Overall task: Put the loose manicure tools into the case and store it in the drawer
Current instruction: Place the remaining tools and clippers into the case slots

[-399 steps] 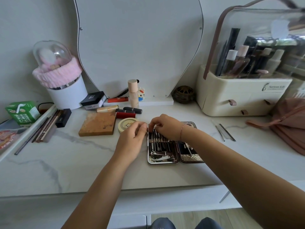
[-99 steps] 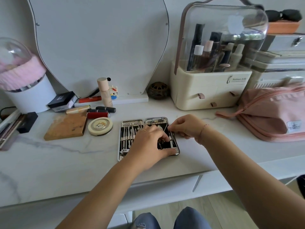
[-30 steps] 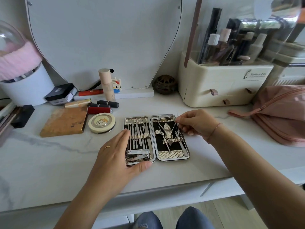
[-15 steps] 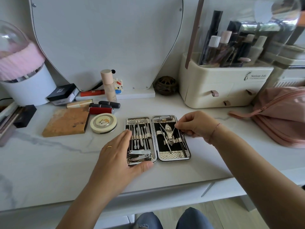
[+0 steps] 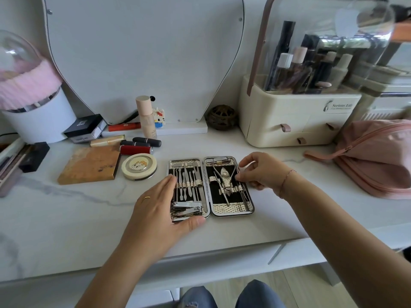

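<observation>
The manicure case (image 5: 231,208) lies open flat on the marble counter, both halves lined with metal tools under straps. Nail clippers (image 5: 188,207) sit at the bottom of the left half and a cuticle nipper (image 5: 224,177) in the middle of the right half. My left hand (image 5: 155,210) holds the case's front left corner, fingers laid over the tools, thumb along the front edge. My right hand (image 5: 262,172) is at the right rim, its fingertips pinched on the upper end of a thin metal tool (image 5: 243,192) that lies along the right side.
A cream cosmetic organizer (image 5: 295,121) with small drawers stands behind the case on the right, a pink pouch (image 5: 375,158) beside it. To the left lie a round compact (image 5: 139,166), an orange palette (image 5: 89,164) and lipsticks (image 5: 135,150). A mirror (image 5: 142,52) stands at the back.
My right hand has lowered the thin tool's end from above the nipper down to the right edge of the case. My left hand has stayed on the left half.
</observation>
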The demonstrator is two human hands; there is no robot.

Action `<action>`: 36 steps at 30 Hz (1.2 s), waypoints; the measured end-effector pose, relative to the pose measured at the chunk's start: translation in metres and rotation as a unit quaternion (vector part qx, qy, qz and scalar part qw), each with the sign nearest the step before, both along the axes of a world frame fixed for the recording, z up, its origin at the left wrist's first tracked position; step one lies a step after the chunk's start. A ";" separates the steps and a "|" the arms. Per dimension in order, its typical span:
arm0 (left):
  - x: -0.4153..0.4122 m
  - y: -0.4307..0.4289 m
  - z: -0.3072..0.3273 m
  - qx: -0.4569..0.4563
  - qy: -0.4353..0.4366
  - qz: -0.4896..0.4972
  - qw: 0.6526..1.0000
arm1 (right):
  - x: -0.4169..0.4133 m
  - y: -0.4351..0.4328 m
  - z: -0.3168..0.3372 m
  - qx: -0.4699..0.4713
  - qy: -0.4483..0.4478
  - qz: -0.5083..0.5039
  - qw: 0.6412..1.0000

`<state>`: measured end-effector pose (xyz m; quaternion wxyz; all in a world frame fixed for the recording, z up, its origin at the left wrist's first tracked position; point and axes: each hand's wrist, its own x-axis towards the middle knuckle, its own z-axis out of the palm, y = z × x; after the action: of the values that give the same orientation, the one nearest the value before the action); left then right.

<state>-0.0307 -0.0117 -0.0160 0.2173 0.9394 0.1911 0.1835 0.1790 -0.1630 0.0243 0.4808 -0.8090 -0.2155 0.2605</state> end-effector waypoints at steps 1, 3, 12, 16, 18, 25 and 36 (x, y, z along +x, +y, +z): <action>0.000 0.000 0.000 0.001 -0.001 0.000 1.000 | 0.001 -0.001 -0.001 0.006 0.000 0.000 1.000; 0.000 0.001 -0.001 0.003 -0.003 -0.003 1.000 | 0.002 -0.002 -0.003 0.016 -0.013 0.003 1.000; 0.000 0.002 -0.002 0.002 -0.002 0.000 1.000 | -0.010 -0.014 -0.003 -0.027 -0.124 0.006 0.992; 0.000 0.002 -0.003 -0.004 -0.004 -0.002 1.000 | -0.043 -0.039 0.008 -0.114 -0.272 -0.021 0.955; 0.001 0.001 -0.003 -0.001 -0.006 -0.005 1.000 | -0.063 -0.046 0.010 -0.139 -0.281 -0.021 0.949; 0.000 -0.001 0.000 0.008 -0.019 -0.011 1.000 | -0.094 -0.031 0.008 -0.247 -0.326 -0.060 0.911; 0.002 0.002 -0.005 0.021 -0.013 -0.006 1.000 | -0.086 -0.018 0.007 -0.308 -0.252 -0.110 0.911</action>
<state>-0.0285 -0.0094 -0.0207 0.2007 0.9426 0.1787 0.1984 0.0932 -0.1814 0.0308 0.1629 -0.9743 -0.1486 0.0469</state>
